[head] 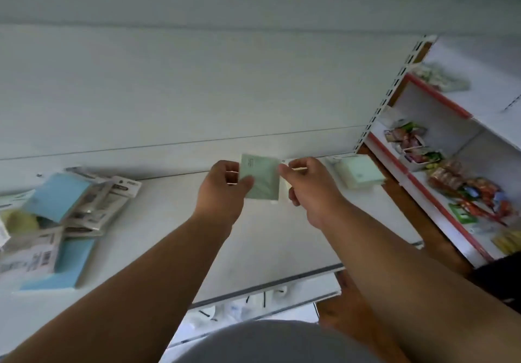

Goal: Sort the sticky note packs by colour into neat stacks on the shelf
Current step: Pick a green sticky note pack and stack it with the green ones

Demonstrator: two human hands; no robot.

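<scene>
Left hand (222, 188) and right hand (306, 186) each pinched an edge of one green pack (260, 178), held between them above the shelf (282, 238). Green stack (359, 175) sat just right; blue packs (64, 221) well left.

**Bare forearms, grey top**

Both forearms are bare from the lower edge of the picture up to the wrists: no sleeve, cuff, watch, band or glove shows on either. The left hand (222, 186) and the right hand (307, 190) are bare as well, and no ring can be seen on the fingers (290, 172) that show. The nails are too blurred to tell anything about them. At the bottom middle of the view, between the two arms, a rounded stretch of plain grey fabric (270, 343) shows, smooth and without print, seam or button; it seems to be the front of the person's top.
</scene>
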